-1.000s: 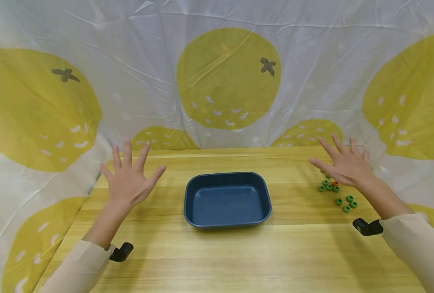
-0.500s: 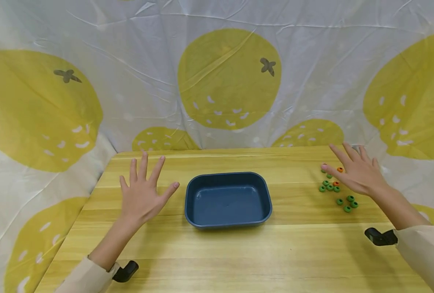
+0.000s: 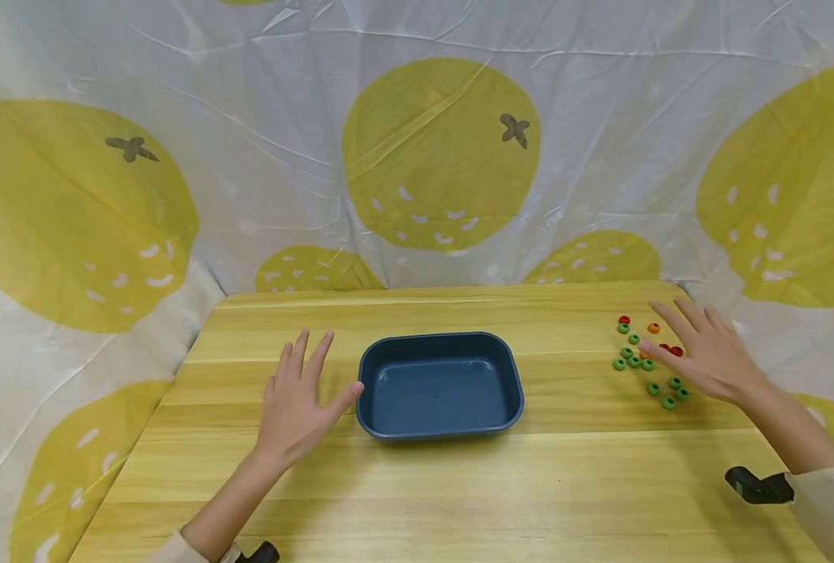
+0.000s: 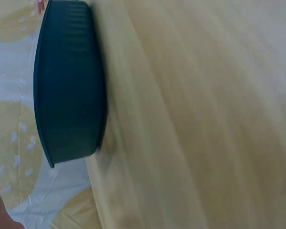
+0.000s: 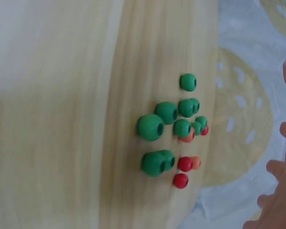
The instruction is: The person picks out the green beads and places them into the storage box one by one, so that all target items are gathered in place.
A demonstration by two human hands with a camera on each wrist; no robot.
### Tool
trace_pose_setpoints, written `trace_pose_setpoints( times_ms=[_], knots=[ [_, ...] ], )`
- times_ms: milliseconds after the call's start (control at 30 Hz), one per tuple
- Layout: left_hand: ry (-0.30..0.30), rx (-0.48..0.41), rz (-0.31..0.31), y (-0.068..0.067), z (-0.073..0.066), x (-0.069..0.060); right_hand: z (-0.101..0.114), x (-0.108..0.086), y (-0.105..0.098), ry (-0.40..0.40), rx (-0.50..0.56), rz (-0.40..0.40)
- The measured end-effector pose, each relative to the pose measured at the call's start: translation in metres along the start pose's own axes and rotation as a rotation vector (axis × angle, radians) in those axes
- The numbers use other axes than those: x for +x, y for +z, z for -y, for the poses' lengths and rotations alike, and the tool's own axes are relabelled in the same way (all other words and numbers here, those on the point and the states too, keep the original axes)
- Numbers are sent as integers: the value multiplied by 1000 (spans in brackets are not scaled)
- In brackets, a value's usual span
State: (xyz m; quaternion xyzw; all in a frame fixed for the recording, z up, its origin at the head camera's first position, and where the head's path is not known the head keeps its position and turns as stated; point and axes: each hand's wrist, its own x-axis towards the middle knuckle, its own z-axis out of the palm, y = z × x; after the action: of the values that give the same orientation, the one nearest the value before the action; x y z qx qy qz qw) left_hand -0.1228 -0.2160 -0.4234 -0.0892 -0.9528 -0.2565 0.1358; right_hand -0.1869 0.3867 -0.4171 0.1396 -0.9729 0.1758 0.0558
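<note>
A dark blue rectangular tub (image 3: 439, 434) stands in the middle of the wooden table. Left of it my left hand (image 3: 295, 418) hovers with fingers spread, its thumb tip close to the tub's left wall in the head view. In the left wrist view the tub (image 4: 69, 86) appears side-on, and only a bit of the hand shows at the lower left. At the table's right lie several green beads (image 3: 653, 389), with red beads (image 5: 180, 181) and orange beads (image 3: 653, 328) among them. My right hand (image 3: 715, 356) hangs above these with fingers extended, holding nothing and covering part of the group.
The wooden table (image 3: 459, 500) reaches back to a white cloth (image 3: 269, 156) printed with large yellow fruit, which also hangs at both sides. A black wrist camera (image 3: 757, 486) sits at the right sleeve, another at the left one.
My left hand has come down and rightward, closer to the tub. The right hand has drifted right and down, uncovering more beads. The tub and beads stay where they were.
</note>
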Motion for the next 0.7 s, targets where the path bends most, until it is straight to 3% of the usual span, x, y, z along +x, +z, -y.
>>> trace_pose_setpoints(
  times_ms=[133,467,700],
  knots=[
    [-32,-109,44,8,-6,-9,-8,-10,4,-8,47,1],
    [-257,-613,276,30,-15,-17,-28,-41,18,-2,177,13],
    [-361,-913,350,39,-11,-17,-40,-61,26,57,212,58]
  ],
)
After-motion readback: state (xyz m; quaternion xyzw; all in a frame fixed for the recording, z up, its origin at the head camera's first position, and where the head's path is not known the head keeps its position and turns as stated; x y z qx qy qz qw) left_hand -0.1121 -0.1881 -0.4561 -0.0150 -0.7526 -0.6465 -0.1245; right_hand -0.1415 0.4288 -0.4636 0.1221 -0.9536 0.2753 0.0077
